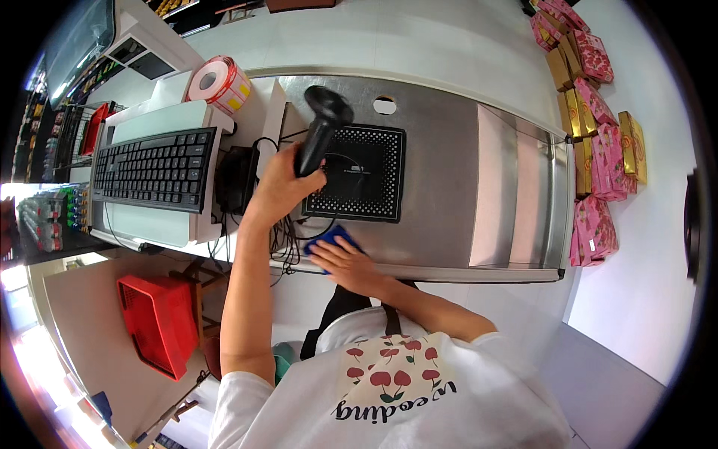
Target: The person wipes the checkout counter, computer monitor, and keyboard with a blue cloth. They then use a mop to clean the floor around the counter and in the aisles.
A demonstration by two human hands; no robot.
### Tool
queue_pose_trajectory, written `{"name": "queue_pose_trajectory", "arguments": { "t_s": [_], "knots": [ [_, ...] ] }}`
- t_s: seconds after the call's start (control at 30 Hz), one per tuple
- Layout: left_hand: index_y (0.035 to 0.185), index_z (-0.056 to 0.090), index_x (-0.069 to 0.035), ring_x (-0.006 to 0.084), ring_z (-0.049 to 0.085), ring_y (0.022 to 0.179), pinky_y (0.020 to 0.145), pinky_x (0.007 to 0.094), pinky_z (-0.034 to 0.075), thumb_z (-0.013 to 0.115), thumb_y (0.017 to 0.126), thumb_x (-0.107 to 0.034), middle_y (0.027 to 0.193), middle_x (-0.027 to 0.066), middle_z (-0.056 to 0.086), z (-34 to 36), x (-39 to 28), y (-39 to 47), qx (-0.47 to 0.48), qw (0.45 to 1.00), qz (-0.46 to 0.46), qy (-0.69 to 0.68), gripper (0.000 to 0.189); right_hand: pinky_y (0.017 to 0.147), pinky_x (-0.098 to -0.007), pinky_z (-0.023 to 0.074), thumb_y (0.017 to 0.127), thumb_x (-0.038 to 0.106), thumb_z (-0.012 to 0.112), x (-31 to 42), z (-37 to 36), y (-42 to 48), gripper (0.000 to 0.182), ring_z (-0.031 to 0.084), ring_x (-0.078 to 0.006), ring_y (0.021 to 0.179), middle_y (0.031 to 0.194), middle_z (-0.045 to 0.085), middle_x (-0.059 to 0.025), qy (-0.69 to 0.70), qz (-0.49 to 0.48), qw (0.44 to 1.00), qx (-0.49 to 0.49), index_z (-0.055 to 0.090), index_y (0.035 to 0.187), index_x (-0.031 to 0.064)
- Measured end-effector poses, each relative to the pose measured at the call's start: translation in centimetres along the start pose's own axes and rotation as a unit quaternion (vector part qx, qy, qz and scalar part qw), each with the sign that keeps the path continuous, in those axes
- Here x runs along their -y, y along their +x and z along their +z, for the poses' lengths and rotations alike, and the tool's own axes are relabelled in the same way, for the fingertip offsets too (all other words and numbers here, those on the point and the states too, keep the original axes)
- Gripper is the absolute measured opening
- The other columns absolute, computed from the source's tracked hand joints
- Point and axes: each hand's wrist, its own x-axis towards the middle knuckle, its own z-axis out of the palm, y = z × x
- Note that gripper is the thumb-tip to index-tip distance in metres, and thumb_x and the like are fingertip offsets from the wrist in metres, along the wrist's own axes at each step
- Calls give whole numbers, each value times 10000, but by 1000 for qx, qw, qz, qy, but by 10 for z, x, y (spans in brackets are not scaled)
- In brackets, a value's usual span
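My left hand is wrapped around the handle of a black handheld barcode scanner, its head raised toward the camera. Beneath and beside the scanner is a square black pad with a dotted border, set on a stainless steel counter. Near the counter's front edge, my right hand presses a folded blue cloth against the surface, fingers spread over it. Part of the cloth is hidden under the palm. A tangle of black cables hangs just left of the cloth.
A black keyboard rests on a stand to the left, with a label roll behind it. Sunken metal steps form the counter's right end. Pink gift boxes line the floor beyond. A red basket stands lower left.
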Motion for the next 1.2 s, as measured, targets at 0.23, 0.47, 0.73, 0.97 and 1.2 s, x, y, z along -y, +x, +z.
{"name": "queue_pose_trajectory", "arguments": {
  "t_s": [0.23,0.47,0.73,0.97,1.2],
  "knots": [
    [1035,620,26,89,572,726,685,259,484,671,816,-88,800,15,589,-15,-24,-50,-103,992,-34,-61,251,1270,-474,128,978,327,599,-46,-31,-59,680,246,-244,1540,1652,314,-37,-11,135,991,-10,355,1576,115],
    [1107,597,31,110,621,701,648,263,520,660,855,-25,952,57,630,-25,-16,-76,-148,978,-66,-127,265,1262,-484,167,1005,250,557,-102,-39,31,599,244,-266,1534,1639,324,-67,-92,205,971,-85,371,1559,117],
    [1115,595,34,131,635,703,647,269,523,676,836,-11,947,51,631,-21,-10,-85,-176,959,-107,-196,294,1251,-516,160,1006,276,556,-186,-37,176,597,237,-270,1539,1636,340,-77,-53,215,956,-191,389,1559,127],
    [1045,606,11,92,607,704,656,238,499,649,839,14,844,20,614,-19,-7,-88,-180,957,-116,-194,211,1241,-574,125,985,300,534,-174,-28,234,549,297,-305,1506,1585,416,-104,-80,152,967,-189,473,1499,118],
    [1087,595,17,113,639,697,627,250,500,654,864,-16,827,28,617,-16,3,-87,-177,966,-91,-163,233,1253,-524,119,928,318,614,-79,-18,134,633,319,-253,1501,1559,446,-84,-24,68,993,-94,453,1507,118]
  ]
}}
